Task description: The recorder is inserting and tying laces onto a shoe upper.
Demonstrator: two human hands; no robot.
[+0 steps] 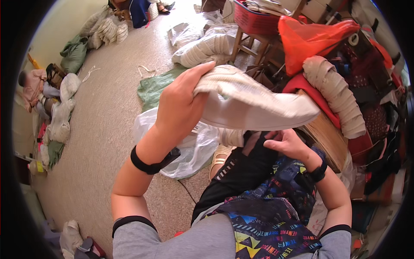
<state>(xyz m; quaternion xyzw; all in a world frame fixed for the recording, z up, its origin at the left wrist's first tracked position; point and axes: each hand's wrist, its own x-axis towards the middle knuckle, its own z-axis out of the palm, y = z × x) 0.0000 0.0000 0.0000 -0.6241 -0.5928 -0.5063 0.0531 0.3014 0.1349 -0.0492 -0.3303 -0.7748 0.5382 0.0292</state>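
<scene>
My left hand [183,101] is closed round one end of a white shoe upper [258,108]. It is raised above my lap, with its rounded toe to the right, a smooth white side toward me and a creased cream top edge. Below the toe, my right hand [291,146] is near my dark trousers, fingers parted and nothing visible in them; some fingertips are hard to make out. A cream ribbed bundle [231,137] shows beneath the upper, next to a clear plastic bag [189,159] on the floor.
Right of me, a cream roll of nested pieces [334,95] lies by an orange bag [310,41] and piled cloth. A red basket [256,19] sits on a wooden stool [248,47]. Bundles and green sacks [74,54] line the left wall; another person [36,88] sits there.
</scene>
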